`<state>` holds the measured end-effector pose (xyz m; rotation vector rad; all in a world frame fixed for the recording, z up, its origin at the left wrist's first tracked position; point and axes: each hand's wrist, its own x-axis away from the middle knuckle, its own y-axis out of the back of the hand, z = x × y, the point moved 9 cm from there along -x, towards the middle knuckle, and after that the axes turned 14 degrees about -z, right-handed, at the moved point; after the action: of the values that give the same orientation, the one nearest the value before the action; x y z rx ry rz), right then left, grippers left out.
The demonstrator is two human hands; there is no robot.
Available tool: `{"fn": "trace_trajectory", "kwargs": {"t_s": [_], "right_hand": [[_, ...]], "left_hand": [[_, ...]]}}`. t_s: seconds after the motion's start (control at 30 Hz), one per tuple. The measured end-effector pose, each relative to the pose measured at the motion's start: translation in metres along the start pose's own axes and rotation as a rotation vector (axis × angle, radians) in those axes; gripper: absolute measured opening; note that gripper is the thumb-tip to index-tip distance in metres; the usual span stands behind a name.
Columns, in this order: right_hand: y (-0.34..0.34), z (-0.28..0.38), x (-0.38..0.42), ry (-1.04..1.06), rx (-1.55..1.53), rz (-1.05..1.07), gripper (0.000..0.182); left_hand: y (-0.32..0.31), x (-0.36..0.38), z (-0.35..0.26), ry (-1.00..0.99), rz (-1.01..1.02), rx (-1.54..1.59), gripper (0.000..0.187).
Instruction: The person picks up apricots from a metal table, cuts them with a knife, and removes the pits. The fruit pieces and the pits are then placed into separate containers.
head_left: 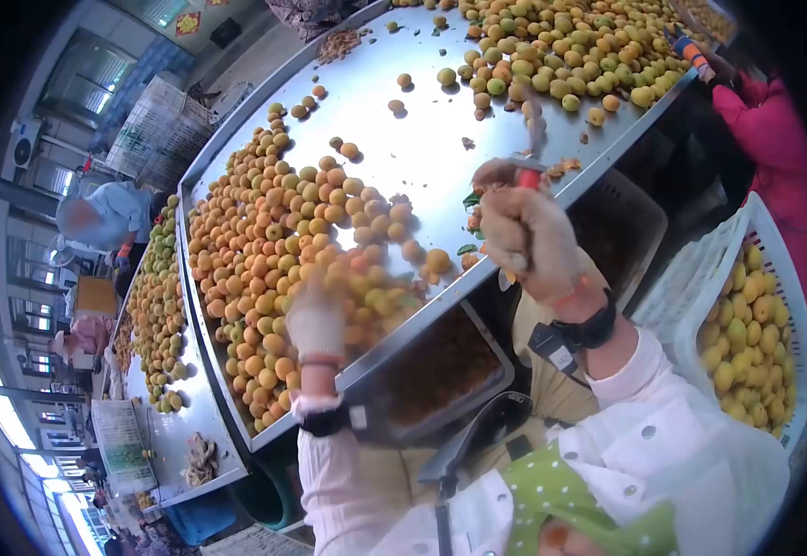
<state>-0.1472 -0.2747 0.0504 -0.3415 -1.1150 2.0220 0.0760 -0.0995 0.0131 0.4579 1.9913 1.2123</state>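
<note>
Yellow-orange apricots [260, 222] lie in a thick heap on the left part of the metal sorting table [441, 139]. My left hand [315, 320], in a pale glove, is over the near edge of this heap; it and the fruit beside it are smeared by motion, so its fingers cannot be made out. My right hand [533, 227], in a worn, stained glove, is closed above the table's front rim. It grips a red-handled tool with a curved blade [537, 130], which points away from me. Green leaf bits and fruit scraps lie just left of this hand.
A second apricot heap [570, 46] covers the far right, near a co-worker in a pink sleeve [746, 120]. Beside me on the right stands a white crate [746, 222] of apricots. Dark bins [450, 371] sit under the rim. Another fruit table [158, 324] adjoins on the left.
</note>
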Motion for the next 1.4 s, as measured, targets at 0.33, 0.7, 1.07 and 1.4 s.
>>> {"fn": "trace_trajectory", "kwargs": {"t_s": [0.33,0.7,1.07,1.4], "right_hand": [[0.004,-0.042,-0.001,-0.022,0.629,-0.157,0.024],[-0.035,-0.090,0.051,0.503,0.949,0.231,0.014],[-0.043,-0.088,0.071,0.981,1.208,0.342,0.018],[-0.050,-0.091,0.067,0.654,1.064,0.358,0.013]], "left_hand": [[-0.007,0.008,0.023,0.480,0.119,0.983,0.029],[0.045,0.039,-0.058,0.562,0.024,1.617,0.032],[0.048,0.056,-0.053,0.516,0.034,1.778,0.045],[0.064,0.062,-0.063,0.609,-0.100,1.607,0.036]]}}
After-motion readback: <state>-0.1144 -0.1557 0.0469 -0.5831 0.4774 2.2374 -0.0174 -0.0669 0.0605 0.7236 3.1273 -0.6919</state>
